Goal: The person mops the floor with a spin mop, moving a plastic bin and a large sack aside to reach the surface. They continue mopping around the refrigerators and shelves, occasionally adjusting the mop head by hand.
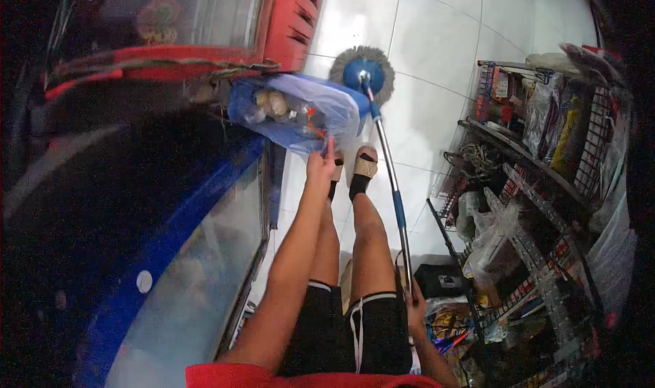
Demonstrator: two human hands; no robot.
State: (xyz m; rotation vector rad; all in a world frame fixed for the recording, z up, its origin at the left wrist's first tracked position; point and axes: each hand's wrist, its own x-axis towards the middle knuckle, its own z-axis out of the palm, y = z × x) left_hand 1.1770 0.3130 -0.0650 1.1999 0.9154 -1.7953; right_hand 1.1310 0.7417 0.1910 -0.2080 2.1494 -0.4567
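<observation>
A round spin mop with a blue head and grey strands rests on the tiled floor ahead of my feet. My right hand is wrapped round the lower end of its steel-and-blue handle, beside my right thigh. At the near rim of a blue trash bin, lined with a pale plastic bag, is my left hand. One finger extends up along the liner; the others appear curled at the rim, partly hidden. Crumpled wrappers and other litter lie inside the bin. The mop head sits just beyond the bin's right end.
Black wire racks packed with plastic-wrapped goods line the right side. A red-framed cabinet stands at upper left, and a blue-edged glass-fronted case at lower left. My sandalled feet stand on white tiles.
</observation>
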